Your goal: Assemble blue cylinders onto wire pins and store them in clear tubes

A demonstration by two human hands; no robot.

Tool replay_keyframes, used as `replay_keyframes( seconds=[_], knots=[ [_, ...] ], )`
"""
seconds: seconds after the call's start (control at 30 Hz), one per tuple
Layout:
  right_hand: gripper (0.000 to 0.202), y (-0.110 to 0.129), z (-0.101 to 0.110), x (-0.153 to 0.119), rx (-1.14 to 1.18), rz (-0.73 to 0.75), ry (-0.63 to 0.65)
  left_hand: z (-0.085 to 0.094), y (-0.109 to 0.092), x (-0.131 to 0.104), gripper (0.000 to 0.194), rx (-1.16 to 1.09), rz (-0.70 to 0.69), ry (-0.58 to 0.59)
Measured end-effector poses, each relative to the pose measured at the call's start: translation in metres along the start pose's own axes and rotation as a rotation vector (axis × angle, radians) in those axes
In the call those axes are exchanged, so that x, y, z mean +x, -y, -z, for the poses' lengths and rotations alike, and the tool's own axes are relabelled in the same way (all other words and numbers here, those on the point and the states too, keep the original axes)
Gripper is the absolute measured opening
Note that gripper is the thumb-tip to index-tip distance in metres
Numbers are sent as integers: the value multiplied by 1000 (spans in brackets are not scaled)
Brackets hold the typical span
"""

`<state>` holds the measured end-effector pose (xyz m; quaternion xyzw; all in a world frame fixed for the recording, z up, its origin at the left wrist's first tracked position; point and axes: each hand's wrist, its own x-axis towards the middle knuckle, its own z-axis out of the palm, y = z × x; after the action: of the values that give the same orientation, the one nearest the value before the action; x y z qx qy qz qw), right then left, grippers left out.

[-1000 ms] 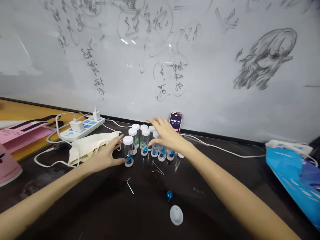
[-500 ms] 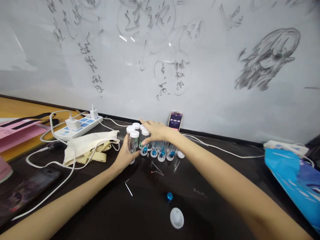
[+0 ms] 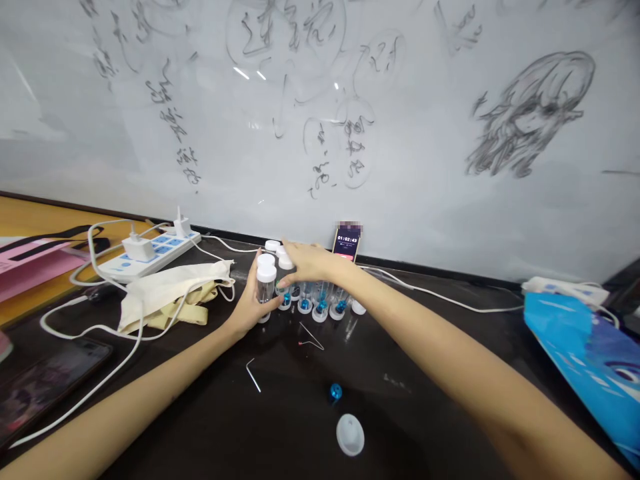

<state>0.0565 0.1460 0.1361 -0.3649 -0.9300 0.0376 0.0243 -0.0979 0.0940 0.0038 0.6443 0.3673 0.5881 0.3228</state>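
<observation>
Tubes (image 3: 265,291) apparently being grouped; end pair cupped by left hand (image 3: 244,311), grip unclear; others bracketed by right hand (image 3: 314,262), fingers spread. Gentle pressure likely needed.

Power strip (image 3: 150,259) left of the tubes (image 3: 321,309) — hex key (image 3: 253,376) in front, bag (image 3: 583,353) right

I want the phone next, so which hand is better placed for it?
Probably your right hand: it's close to the phone; your left hand is farther off, around a capped tube.
</observation>
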Motion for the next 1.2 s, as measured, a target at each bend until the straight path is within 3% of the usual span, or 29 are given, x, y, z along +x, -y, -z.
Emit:
replay_keyframes(
  seconds=[0.17,0.53,0.9,1.03,1.2],
  knots=[
    [110,0,0,3,-7,-14,31,0,-3,-1,106,-34,26,3],
    [103,-3,0,10,-1,3,38,-5,10,20,118,-87,-13,14],
    [117,-2,2,7,60,-58,55,0,12,20,120,-162,26,90],
    [100,-11,18,0,114,-54,72,2,13,21,122,-188,37,97],
    [51,-23,35,-8,131,-42,20,5,12,20,122,-238,51,115]
  ],
)
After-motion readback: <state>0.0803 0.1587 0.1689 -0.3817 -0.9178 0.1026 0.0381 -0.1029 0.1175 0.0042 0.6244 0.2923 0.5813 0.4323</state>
